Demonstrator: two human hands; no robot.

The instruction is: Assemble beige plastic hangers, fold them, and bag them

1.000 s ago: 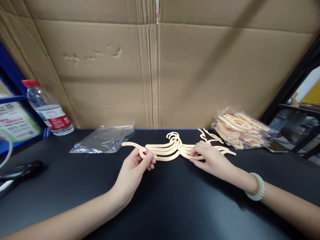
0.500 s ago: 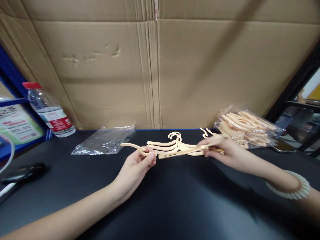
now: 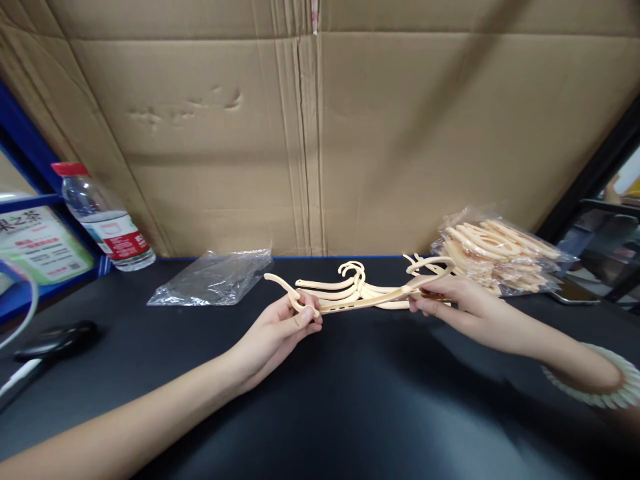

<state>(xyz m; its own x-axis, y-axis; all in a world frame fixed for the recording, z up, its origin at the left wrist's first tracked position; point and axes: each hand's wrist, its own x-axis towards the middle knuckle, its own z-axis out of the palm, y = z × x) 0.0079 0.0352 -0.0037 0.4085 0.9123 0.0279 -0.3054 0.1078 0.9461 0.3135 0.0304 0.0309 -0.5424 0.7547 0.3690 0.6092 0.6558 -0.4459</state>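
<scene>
My left hand (image 3: 285, 327) pinches a cream plastic hook piece (image 3: 286, 289) between thumb and fingers. My right hand (image 3: 450, 299) grips a long cream hanger arm (image 3: 373, 301) with a curved end, and the bar's left tip meets the piece in my left hand. Both are held just above a black table (image 3: 320, 400). Behind them lies a small pile of assembled cream hangers (image 3: 345, 283). A pale bead bracelet (image 3: 600, 390) is on my right wrist.
A clear bag packed with cream hanger parts (image 3: 495, 257) lies at the right. A flat empty plastic bag (image 3: 213, 279) lies at the left. A water bottle (image 3: 105, 220) leans at the far left, a black object (image 3: 50, 340) below it. Cardboard (image 3: 320, 133) forms the back wall.
My right hand left the pile, picked up a long hanger arm and brought its tip to the hook piece in my left hand. My left hand shifted slightly right.
</scene>
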